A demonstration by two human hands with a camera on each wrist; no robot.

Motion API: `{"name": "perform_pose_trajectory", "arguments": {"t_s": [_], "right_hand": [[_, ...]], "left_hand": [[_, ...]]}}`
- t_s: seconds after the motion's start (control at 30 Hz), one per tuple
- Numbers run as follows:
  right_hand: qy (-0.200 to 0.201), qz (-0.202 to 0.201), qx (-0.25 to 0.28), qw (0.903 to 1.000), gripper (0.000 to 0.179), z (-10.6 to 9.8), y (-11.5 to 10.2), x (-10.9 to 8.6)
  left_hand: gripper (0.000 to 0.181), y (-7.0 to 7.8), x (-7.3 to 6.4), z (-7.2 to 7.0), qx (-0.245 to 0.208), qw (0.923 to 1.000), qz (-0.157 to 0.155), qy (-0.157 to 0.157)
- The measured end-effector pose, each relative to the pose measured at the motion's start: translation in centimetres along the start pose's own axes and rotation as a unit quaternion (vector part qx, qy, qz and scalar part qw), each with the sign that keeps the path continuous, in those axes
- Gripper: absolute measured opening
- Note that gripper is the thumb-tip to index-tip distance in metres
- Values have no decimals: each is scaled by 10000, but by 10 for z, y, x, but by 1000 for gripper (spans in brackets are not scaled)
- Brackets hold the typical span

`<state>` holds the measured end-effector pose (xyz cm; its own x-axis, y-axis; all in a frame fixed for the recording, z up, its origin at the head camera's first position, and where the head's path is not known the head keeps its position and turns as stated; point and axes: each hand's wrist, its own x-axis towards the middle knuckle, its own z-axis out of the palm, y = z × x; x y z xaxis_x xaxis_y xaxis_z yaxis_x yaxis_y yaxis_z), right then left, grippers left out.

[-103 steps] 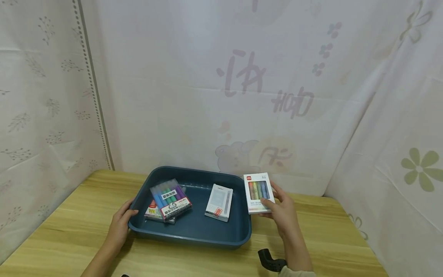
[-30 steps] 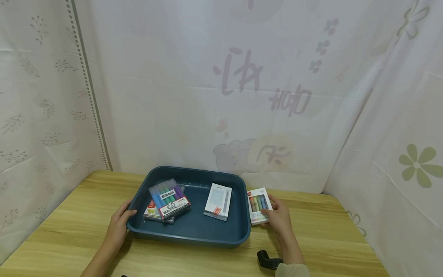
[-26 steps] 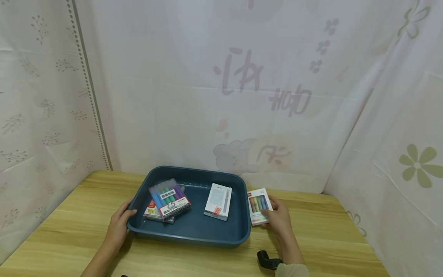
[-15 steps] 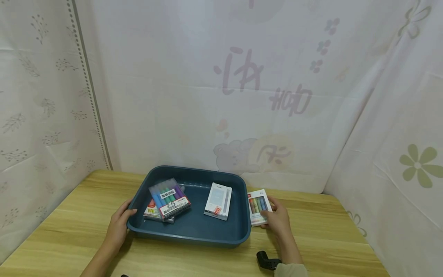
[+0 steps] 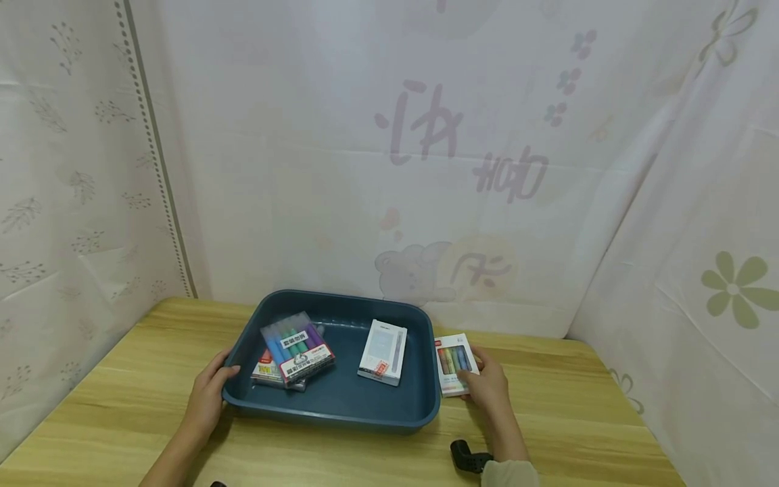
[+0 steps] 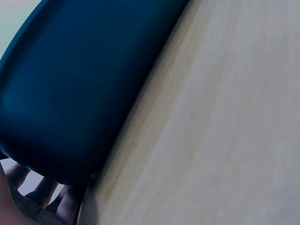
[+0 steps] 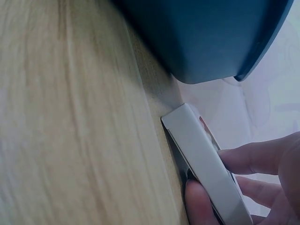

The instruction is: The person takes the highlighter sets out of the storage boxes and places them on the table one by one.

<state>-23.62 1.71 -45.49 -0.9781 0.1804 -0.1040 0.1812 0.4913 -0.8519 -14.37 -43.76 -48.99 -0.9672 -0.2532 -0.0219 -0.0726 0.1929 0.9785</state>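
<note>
At the tray's right side, my right hand [image 5: 489,384] grips a white windowed box [image 5: 453,365] showing red, yellow, green and blue sticks. Its thumb lies on the front, other fingers behind. In the right wrist view, the box [image 7: 199,154] leans close over the table, one end tilted up, a fingertip beneath it. My left hand [image 5: 207,396] holds the dark blue tray [image 5: 328,417] by its left wall, thumb over the rim and fingers outside. Inside lie a clear pack of coloured markers [image 5: 298,348] on another pack [image 5: 268,372], and a white box [image 5: 383,353].
A wooden table [image 5: 578,419] bears the tray. Behind it hangs a pale printed curtain [image 5: 304,169], with more cloth on both sides. A black curved piece [image 5: 468,458] sits at my right wrist, by the sleeve [image 5: 510,473].
Over the last few seconds my right hand has lowered the windowed box from the tray's right rim down beside its outer wall. In the last second it barely moves. My left hand stays put.
</note>
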Motion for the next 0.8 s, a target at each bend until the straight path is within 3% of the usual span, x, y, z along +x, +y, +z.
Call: {"name": "perform_pose_trajectory", "arguments": {"t_s": [0.8], "right_hand": [[136, -299, -933, 9951, 61, 0, -3, 0]], "left_hand": [[51, 1, 0, 0, -63, 10000, 40, -33]]}}
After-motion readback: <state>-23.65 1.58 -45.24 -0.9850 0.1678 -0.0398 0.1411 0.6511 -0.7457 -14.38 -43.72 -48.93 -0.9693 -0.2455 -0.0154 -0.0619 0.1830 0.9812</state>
